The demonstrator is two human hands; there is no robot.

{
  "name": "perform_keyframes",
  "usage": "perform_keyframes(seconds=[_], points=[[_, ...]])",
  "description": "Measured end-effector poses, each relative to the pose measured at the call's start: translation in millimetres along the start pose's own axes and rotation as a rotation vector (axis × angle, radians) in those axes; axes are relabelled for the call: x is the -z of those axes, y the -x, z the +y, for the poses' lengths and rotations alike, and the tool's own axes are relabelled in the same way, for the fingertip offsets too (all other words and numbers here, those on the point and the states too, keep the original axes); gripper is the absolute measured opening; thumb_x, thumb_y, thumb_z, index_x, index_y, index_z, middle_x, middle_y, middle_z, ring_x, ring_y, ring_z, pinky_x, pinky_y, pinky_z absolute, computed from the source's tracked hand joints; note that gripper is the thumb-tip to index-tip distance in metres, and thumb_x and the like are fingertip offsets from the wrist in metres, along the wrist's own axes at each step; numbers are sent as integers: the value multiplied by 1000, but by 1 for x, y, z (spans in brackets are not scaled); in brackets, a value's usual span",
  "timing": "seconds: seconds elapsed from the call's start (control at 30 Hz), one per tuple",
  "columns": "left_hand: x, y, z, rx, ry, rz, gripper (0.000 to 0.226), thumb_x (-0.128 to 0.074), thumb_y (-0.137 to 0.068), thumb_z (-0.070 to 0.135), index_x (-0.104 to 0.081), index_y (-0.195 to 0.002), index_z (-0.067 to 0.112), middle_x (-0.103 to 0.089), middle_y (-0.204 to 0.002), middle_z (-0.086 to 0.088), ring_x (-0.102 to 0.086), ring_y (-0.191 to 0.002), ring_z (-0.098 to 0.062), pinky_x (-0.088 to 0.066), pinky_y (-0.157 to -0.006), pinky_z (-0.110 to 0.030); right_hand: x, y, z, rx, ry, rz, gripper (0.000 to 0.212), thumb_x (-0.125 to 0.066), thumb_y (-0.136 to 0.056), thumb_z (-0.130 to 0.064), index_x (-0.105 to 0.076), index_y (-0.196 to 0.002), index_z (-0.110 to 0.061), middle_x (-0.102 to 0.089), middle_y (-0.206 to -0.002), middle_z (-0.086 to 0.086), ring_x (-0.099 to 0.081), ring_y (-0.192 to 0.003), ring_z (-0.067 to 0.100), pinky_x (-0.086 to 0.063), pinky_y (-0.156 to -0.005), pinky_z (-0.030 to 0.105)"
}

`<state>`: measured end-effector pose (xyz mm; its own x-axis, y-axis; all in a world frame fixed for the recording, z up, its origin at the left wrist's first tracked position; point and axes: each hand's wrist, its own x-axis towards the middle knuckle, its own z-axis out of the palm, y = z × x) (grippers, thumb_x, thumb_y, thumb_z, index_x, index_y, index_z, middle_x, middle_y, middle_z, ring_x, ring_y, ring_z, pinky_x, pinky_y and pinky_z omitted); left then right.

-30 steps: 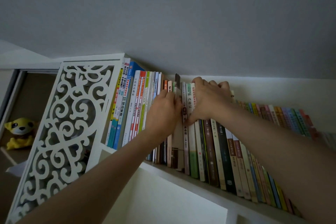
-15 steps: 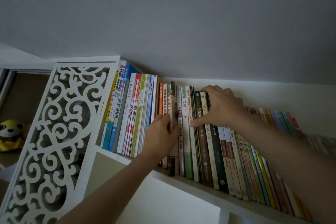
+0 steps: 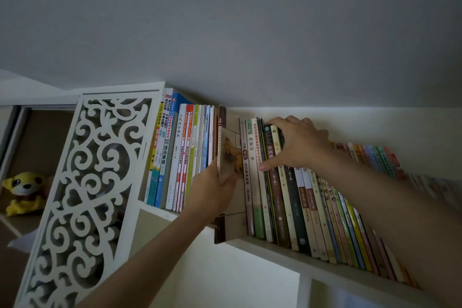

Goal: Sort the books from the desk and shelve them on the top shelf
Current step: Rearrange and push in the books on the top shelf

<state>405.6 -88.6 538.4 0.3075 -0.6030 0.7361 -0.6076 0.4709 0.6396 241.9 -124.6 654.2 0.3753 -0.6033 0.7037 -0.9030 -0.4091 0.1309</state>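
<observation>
Head view: the top shelf (image 3: 287,249) carries a long row of upright books (image 3: 307,197). Left hand (image 3: 215,190) grips a beige book (image 3: 231,157), drawn partly out from the row. Just beside it, right hand (image 3: 300,145) curls over neighbouring spines' tops.

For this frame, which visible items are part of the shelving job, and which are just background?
Job:
- beige book with brown spine, sticking out of the row, gripped by left hand
- upright row of books, right hand on it
- white top shelf

Background:
- yellow plush toy
- white scrollwork side panel
</observation>
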Motion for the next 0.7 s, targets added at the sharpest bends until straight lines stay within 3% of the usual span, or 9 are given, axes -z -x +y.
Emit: perform_keyframes(seconds=[0.17, 0.33, 0.5, 0.7], points=[[25, 13, 4, 28, -15, 73, 14, -52, -96, 30, -55, -89, 19, -64, -84, -4, -66, -77, -20, -60, -69, -42, 10, 0, 0, 8, 93, -40, 109, -73, -47, -79, -31, -140, -41, -50, -136, -5, -40, -129, 25, -27, -104, 61], [60, 26, -5, 70, 0, 119, 17, -55, -94, 35, -56, -104, 22, -64, -94, 2, -65, -76, -12, -53, -52, -23, 18, -6, -2, 85, 106, -16, 90, -72, -57, -75, -45, -134, -36, -55, -130, -8, -45, -126, 20, -19, -107, 60], [78, 41, -1, 58, 101, 134, 15, -58, -91, 34, -59, -103, 25, -68, -92, 2, -68, -75, -13, -58, -56, -28, 16, -10, 1, 86, -26, -53, 83, -78, -61, -64, -45, -131, -34, -62, -120, -6, -55, -114, 20, -34, -102, 50], [89, 51, 5, 35, 157, 32, 10, -59, -91, 30, -61, -99, 24, -70, -92, 2, -68, -82, -16, -58, -66, -34, 16, -16, 5, 110, -25, -56, 75, -73, -63, -68, -51, -125, -34, -61, -117, -5, -54, -110, 22, -39, -97, 45]])
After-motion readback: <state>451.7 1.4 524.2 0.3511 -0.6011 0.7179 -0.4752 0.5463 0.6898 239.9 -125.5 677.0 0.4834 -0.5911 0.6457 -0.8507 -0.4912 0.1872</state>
